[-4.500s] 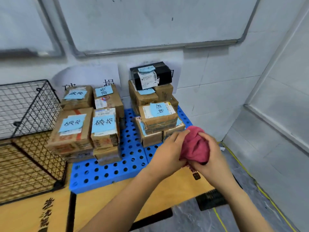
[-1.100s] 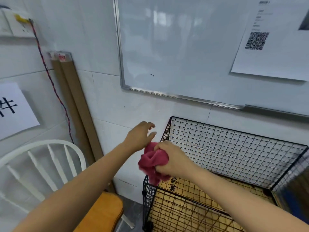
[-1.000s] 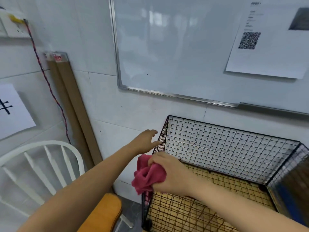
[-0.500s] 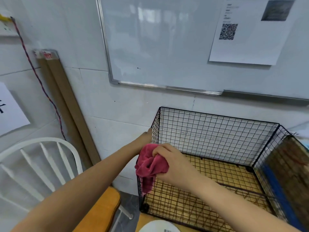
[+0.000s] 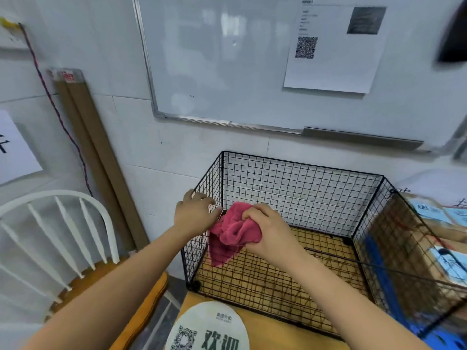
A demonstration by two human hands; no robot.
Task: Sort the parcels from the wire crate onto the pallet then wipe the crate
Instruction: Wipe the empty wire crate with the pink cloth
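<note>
The right hand (image 5: 268, 232) bunches a fuzzy pink cloth (image 5: 231, 236) in its grip inside the black wire crate (image 5: 303, 190); the left hand (image 5: 195, 216) clasps the thin rim.

parcel-sorting room | labelled parcels (image 5: 434, 213) | blue pallet (image 5: 384, 271) | whiteboard (image 5: 219, 59) | tiled wall (image 5: 164, 152)

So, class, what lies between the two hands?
Head view: the red cloth, bunched in the right hand, and the left wall of the wire crate, which the left hand holds.
</note>
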